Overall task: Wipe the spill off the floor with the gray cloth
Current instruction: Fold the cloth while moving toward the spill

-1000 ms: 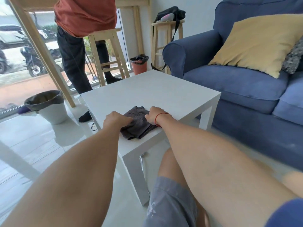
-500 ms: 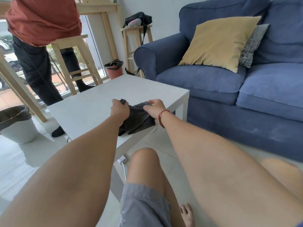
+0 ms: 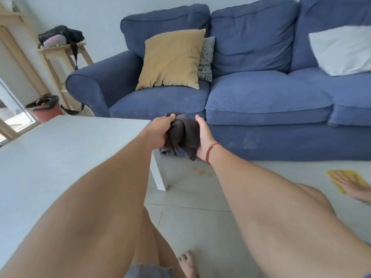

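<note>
We held the gray cloth [image 3: 183, 133] bunched up in the air between both hands, out past the far corner of the white table [image 3: 60, 149] and in front of the blue sofa [image 3: 261, 101]. Our left hand [image 3: 159, 130] was closed on the cloth's left side, fingers curled into the folds; our right hand [image 3: 202, 137] gripped the right side, thumb up along the edge and the rest of the fingers hidden behind the fabric. A red string bracelet [image 3: 211, 152] sat on the right wrist. The cloth hung crumpled, its lower corners dangling below our hands — clear of the table top and not touching the floor.

The spill [image 3: 201, 172] showed as a few pale orange-brown blotches on the light tiled floor [image 3: 200, 217], just beyond the table leg [image 3: 159, 177] and close to the base of the sofa, below the cloth and a little to its right. It looked untouched by the cloth.

On the sofa a mustard cushion [image 3: 172, 59] leaned against the left end with a striped cushion [image 3: 206, 59] tucked behind it, and a white cushion [image 3: 341, 50] lay at the right. Our bare foot [image 3: 187, 263] rested on the tiles at the bottom of the view. At the right edge another foot [image 3: 355, 189] lay over a yellow cloth [image 3: 341, 175] on the floor. Far left, a wooden stool [image 3: 64, 55] carried a black bag [image 3: 60, 35], with a lined terracotta bin [image 3: 45, 109] nearby.
</note>
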`<state>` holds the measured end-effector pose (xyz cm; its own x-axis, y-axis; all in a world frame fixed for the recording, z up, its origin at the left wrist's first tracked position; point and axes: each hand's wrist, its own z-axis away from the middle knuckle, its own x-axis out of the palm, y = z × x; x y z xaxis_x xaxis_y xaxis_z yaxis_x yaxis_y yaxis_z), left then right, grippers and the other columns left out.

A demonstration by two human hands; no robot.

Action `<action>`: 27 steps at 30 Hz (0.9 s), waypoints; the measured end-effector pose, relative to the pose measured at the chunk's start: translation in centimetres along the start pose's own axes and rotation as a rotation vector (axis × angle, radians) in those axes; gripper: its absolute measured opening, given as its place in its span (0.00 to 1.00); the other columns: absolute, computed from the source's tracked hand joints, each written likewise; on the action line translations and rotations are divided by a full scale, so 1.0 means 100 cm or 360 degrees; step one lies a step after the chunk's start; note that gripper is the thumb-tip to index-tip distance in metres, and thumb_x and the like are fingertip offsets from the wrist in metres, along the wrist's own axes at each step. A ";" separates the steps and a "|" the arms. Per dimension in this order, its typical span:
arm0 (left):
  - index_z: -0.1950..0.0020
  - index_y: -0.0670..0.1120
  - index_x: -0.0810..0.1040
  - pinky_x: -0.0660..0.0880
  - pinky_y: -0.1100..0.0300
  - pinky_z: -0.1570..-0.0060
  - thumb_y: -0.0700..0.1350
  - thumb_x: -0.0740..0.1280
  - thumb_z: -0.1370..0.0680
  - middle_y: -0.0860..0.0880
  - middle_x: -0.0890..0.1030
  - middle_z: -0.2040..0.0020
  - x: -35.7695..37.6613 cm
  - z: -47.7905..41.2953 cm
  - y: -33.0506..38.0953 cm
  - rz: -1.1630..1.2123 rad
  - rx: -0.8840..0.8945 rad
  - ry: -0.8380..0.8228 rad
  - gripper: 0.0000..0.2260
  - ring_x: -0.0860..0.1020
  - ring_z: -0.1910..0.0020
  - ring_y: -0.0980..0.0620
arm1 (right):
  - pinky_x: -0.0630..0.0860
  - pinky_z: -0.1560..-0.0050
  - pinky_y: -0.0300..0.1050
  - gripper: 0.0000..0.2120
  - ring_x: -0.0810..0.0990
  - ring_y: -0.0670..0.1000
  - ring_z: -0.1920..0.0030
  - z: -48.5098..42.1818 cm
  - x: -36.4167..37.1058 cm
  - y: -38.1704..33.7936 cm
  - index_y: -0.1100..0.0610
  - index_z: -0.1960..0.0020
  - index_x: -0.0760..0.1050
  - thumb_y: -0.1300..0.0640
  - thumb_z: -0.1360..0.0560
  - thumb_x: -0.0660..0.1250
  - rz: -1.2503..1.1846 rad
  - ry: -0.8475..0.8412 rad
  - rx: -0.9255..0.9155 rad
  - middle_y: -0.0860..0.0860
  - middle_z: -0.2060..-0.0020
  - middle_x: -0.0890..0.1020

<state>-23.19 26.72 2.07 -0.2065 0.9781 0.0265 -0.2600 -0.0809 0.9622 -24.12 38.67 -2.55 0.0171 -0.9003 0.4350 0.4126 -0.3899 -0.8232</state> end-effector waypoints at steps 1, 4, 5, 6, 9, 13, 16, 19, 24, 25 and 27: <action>0.34 0.40 0.73 0.76 0.51 0.46 0.46 0.60 0.18 0.42 0.79 0.40 0.010 -0.001 0.001 -0.0009 -0.0020 -0.0044 0.16 0.79 0.42 0.44 | 0.80 0.49 0.50 0.26 0.83 0.57 0.53 -0.003 -0.008 -0.004 0.57 0.51 0.81 0.35 0.27 0.62 -0.0123 -0.0052 0.0009 0.58 0.56 0.85; 0.37 0.40 0.75 0.76 0.51 0.49 0.46 0.61 0.18 0.42 0.81 0.46 0.019 -0.012 -0.001 0.0067 -0.0030 -0.0025 0.14 0.79 0.46 0.43 | 0.79 0.44 0.54 0.28 0.83 0.56 0.50 -0.003 -0.010 -0.009 0.58 0.42 0.78 0.37 0.31 0.69 0.0063 0.0069 -0.0042 0.57 0.49 0.84; 0.41 0.41 0.76 0.76 0.51 0.48 0.46 0.61 0.19 0.42 0.80 0.48 0.022 -0.015 -0.004 0.0014 0.0005 0.0054 0.11 0.79 0.48 0.44 | 0.77 0.42 0.51 0.23 0.82 0.54 0.50 0.001 -0.013 -0.012 0.58 0.46 0.77 0.41 0.30 0.71 0.0163 0.0177 -0.0091 0.54 0.50 0.83; 0.45 0.42 0.76 0.77 0.51 0.46 0.46 0.62 0.19 0.42 0.80 0.49 0.019 -0.020 -0.006 -0.0089 0.0034 0.0147 0.09 0.79 0.48 0.44 | 0.75 0.43 0.45 0.16 0.79 0.52 0.52 0.001 -0.013 -0.012 0.59 0.51 0.76 0.46 0.28 0.70 0.0280 0.0295 -0.0163 0.52 0.53 0.80; 0.50 0.43 0.75 0.75 0.53 0.44 0.50 0.65 0.22 0.43 0.78 0.49 0.078 -0.024 -0.023 -0.0383 0.0026 0.0138 0.10 0.76 0.51 0.45 | 0.77 0.43 0.46 0.08 0.77 0.53 0.54 0.005 -0.072 -0.033 0.58 0.51 0.76 0.55 0.27 0.70 0.0290 0.0641 -0.0425 0.54 0.55 0.80; 0.43 0.40 0.75 0.78 0.54 0.44 0.54 0.75 0.31 0.46 0.81 0.47 0.081 -0.024 -0.037 -0.0270 -0.0182 0.0149 0.24 0.81 0.48 0.46 | 0.80 0.47 0.54 0.16 0.82 0.56 0.54 0.005 -0.082 -0.030 0.60 0.41 0.76 0.61 0.28 0.73 0.0147 0.0508 -0.0379 0.58 0.51 0.83; 0.47 0.44 0.77 0.78 0.46 0.42 0.49 0.69 0.24 0.43 0.81 0.42 0.082 -0.028 -0.054 -0.0155 -0.0151 0.0022 0.10 0.81 0.45 0.44 | 0.80 0.49 0.54 0.10 0.82 0.58 0.55 0.006 -0.089 -0.033 0.60 0.48 0.78 0.64 0.28 0.73 0.0041 0.0416 -0.0335 0.59 0.56 0.82; 0.51 0.47 0.73 0.76 0.47 0.41 0.48 0.59 0.20 0.44 0.78 0.47 0.085 -0.023 -0.058 -0.0257 0.0121 0.0244 0.07 0.78 0.45 0.43 | 0.77 0.40 0.56 0.15 0.82 0.59 0.47 0.002 -0.093 -0.027 0.63 0.44 0.78 0.62 0.30 0.74 0.0346 0.0440 -0.0305 0.60 0.47 0.82; 0.51 0.46 0.69 0.65 0.58 0.52 0.47 0.54 0.17 0.47 0.73 0.52 0.084 -0.021 -0.060 -0.0398 0.0381 0.0403 0.07 0.69 0.54 0.48 | 0.76 0.38 0.51 0.20 0.80 0.54 0.48 0.002 -0.099 -0.032 0.61 0.42 0.78 0.65 0.33 0.76 0.0642 0.0390 -0.0391 0.56 0.47 0.83; 0.51 0.46 0.69 0.65 0.59 0.53 0.47 0.55 0.17 0.48 0.73 0.54 0.083 -0.022 -0.060 -0.0431 0.0403 0.0372 0.08 0.68 0.54 0.48 | 0.76 0.38 0.51 0.19 0.80 0.54 0.48 0.003 -0.102 -0.037 0.60 0.44 0.79 0.66 0.34 0.77 0.0642 0.0353 -0.0386 0.56 0.48 0.83; 0.52 0.47 0.70 0.69 0.56 0.52 0.48 0.55 0.18 0.51 0.71 0.60 0.080 -0.025 -0.058 -0.0463 0.0400 0.0303 0.08 0.68 0.55 0.49 | 0.78 0.40 0.53 0.15 0.82 0.56 0.50 0.003 -0.106 -0.045 0.57 0.53 0.81 0.67 0.37 0.77 0.0596 0.0306 -0.0367 0.57 0.52 0.84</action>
<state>-25.73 34.51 -3.96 -0.3350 0.8986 -0.2835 -0.1002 0.2652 0.9590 -25.93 50.06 -3.37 -0.0514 -0.9980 0.0358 0.1972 -0.0453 -0.9793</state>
